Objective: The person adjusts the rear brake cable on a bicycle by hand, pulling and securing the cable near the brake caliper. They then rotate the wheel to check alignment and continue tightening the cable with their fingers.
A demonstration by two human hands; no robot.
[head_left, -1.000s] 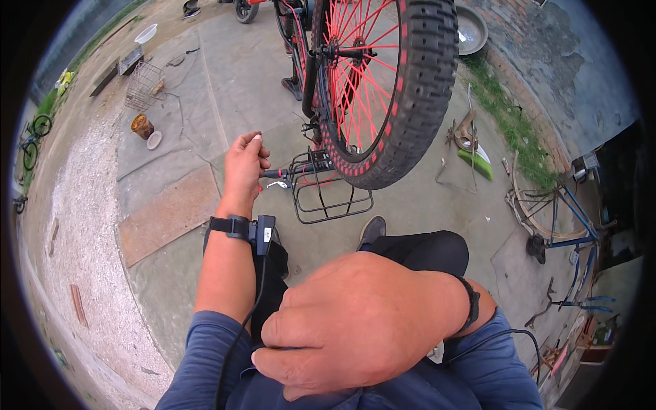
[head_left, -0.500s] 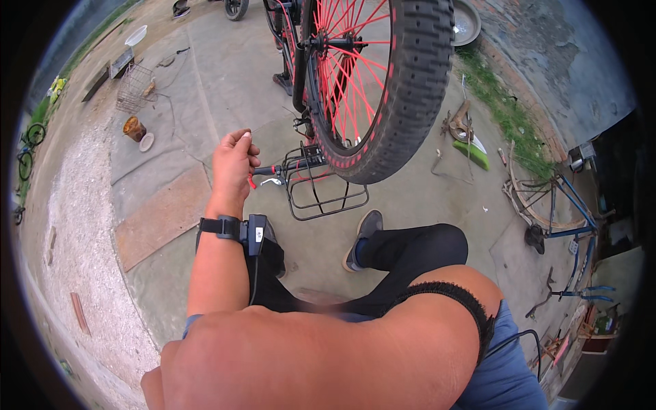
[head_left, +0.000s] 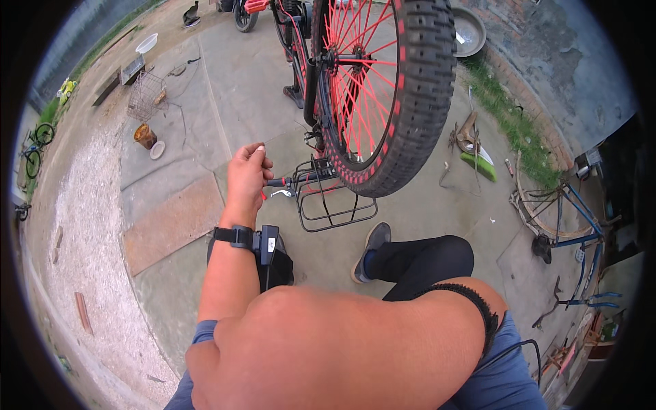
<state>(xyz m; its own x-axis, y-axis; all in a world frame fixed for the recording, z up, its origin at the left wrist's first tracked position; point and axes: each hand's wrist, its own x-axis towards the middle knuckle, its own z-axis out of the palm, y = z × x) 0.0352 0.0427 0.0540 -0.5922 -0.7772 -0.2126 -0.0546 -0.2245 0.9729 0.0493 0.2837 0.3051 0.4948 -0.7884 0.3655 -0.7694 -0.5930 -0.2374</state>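
Observation:
In the middle of the head view a bicycle stands upside down. Its fat-tyred wheel [head_left: 427, 102] with red spokes points up. Close beside its handlebar grip [head_left: 275, 182], and partly covering it, is my left hand [head_left: 249, 171]. Its fingers are curled, with the thumb against them; anything between them is too small to make out. A black wire rack [head_left: 335, 208] sits low under the wheel. My right forearm crosses close to the camera, and my right hand [head_left: 222, 342] lies at its left end. The fingers of that hand are hidden.
A rusty can [head_left: 145, 136], a small dish [head_left: 158, 149] and a wire basket [head_left: 146, 94] stand at the left, above a brown board [head_left: 174, 222]. On the right lie a green-bristled brush [head_left: 478, 165] and a blue bicycle frame [head_left: 574, 239]. A metal basin [head_left: 469, 35] stands far right.
The whole view has shifted a little, so the bicycle and ground sit slightly lower and further right. My right forearm covers more of my legs. My left hand keeps its curled shape near the grip.

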